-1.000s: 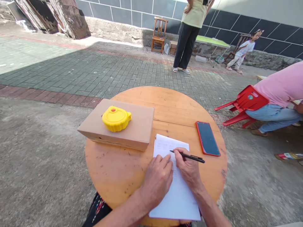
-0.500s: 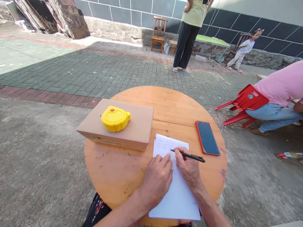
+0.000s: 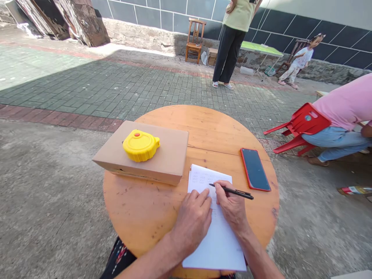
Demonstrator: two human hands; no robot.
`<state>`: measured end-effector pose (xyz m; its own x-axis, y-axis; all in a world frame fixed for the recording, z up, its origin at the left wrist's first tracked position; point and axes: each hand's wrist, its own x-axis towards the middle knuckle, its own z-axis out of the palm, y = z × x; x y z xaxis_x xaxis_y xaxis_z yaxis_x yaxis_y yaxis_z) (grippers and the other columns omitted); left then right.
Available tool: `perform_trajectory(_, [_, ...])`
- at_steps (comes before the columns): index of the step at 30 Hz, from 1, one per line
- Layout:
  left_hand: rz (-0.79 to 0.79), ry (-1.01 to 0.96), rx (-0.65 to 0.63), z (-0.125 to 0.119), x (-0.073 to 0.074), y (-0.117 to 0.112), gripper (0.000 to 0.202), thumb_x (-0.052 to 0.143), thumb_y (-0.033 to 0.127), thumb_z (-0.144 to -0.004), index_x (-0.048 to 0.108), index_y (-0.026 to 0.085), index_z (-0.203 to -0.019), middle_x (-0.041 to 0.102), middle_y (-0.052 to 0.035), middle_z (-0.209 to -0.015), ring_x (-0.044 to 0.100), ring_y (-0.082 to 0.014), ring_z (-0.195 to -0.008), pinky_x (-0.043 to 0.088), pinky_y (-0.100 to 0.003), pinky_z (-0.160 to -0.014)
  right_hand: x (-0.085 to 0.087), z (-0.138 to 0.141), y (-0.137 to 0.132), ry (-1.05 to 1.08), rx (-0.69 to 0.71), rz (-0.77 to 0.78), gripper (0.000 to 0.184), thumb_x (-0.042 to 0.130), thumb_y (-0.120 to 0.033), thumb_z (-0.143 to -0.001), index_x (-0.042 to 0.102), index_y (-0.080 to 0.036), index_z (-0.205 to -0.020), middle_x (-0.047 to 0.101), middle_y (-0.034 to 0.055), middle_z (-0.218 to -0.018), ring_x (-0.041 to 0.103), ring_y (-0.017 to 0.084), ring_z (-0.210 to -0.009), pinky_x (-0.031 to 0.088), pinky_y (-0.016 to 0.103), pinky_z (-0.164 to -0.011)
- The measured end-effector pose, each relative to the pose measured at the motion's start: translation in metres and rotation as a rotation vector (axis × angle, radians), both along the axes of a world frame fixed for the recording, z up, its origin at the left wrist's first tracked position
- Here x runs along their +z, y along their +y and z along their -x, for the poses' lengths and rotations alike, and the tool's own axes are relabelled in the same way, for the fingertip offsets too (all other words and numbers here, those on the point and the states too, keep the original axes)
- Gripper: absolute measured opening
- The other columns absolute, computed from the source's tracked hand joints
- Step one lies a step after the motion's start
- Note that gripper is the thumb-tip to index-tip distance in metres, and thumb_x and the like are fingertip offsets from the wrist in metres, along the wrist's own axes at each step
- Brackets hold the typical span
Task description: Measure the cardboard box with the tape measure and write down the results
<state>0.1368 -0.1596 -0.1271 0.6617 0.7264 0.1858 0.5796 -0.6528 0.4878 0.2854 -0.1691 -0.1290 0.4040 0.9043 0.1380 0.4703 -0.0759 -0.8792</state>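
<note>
A black pen [image 3: 238,192] is gripped in my right hand [image 3: 232,209], its tip on the white paper [image 3: 215,248] near rows of small handwriting. My left hand [image 3: 193,219] lies on the left side of the sheet with fingers slightly bent, pressing it down and holding nothing. The writing is too small to read. To the left, a yellow tape measure [image 3: 141,145] with a red button sits on a closed cardboard box [image 3: 171,155]. A phone in a red case [image 3: 255,170] lies to the right of the paper.
Everything rests on a round wooden table [image 3: 130,209]. At the right a person in pink [image 3: 345,102] sits on a red plastic chair [image 3: 309,120]. Another person [image 3: 231,42] stands across the paving, near a wooden chair [image 3: 195,40]; a child [image 3: 302,60] is by a green table [image 3: 261,48].
Both hands and the pen stay almost in place; the pen's rear end tilts very slightly. The camera view shifts a little. The child in the background has moved slightly.
</note>
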Motion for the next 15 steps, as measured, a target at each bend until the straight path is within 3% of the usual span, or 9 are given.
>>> perform_trajectory(7, [0.004, -0.005, -0.002, 0.0009, 0.0017, -0.0006, 0.018, 0.050, 0.013, -0.089, 0.061, 0.018, -0.102, 0.059, -0.0043, -0.130, 0.051, -0.0246, -0.093, 0.050, -0.043, -0.082, -0.0038, -0.0008, 0.0004, -0.003, 0.011, 0.020, 0.021, 0.053, -0.035, -0.088, 0.065, -0.019, -0.084, 0.056, -0.0030, -0.057, 0.050, 0.012, -0.044, 0.043, 0.026, -0.047])
perform_trajectory(15, [-0.013, -0.004, 0.003, 0.0010, 0.0005, -0.0004, 0.020, 0.049, 0.013, -0.090, 0.061, 0.018, -0.105, 0.056, -0.0039, -0.135, 0.050, -0.0245, -0.094, 0.051, -0.044, -0.082, 0.0003, -0.0010, -0.0003, 0.080, -0.058, -0.042, 0.021, 0.053, -0.036, -0.089, 0.063, -0.019, -0.082, 0.049, -0.0069, -0.049, 0.046, 0.011, -0.043, 0.042, 0.024, -0.048])
